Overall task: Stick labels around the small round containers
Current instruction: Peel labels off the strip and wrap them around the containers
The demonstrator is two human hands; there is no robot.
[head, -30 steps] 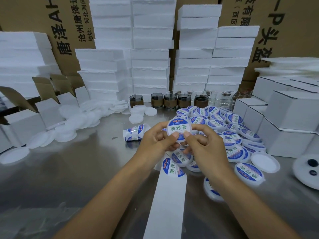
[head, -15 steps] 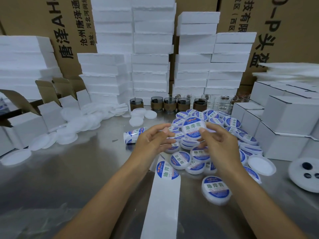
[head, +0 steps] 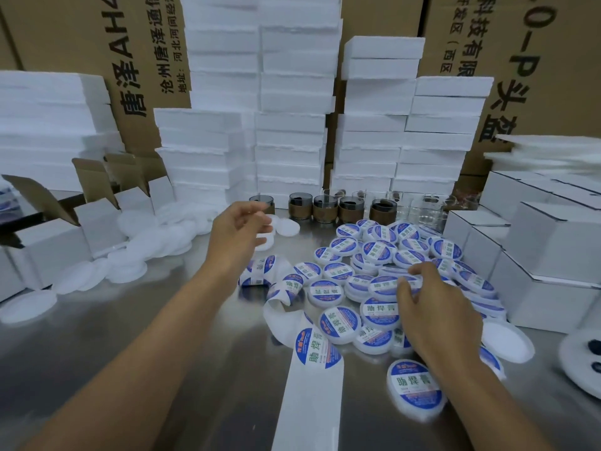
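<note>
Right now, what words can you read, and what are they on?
"助焊膏": on the containers and the label strip.
"唐泽AH4": left cardboard box.
"沧州唐泽通信": left cardboard box.
"科技有限": right cardboard box.
"-P头盔": right cardboard box.
Small print on the round labels: too blurred to read.

labelled round containers (head: pixel 383 255): flat, heaped, table (head: pixel 162 336) right half | label strip (head: pixel 312 402): curling, reaches my near edge

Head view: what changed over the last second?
Left hand let go of the labelled container and moved forward-left toward the plain white rounds, empty. Right hand carried it right and down onto the pile, still pinching it. Label strip stayed put.
</note>
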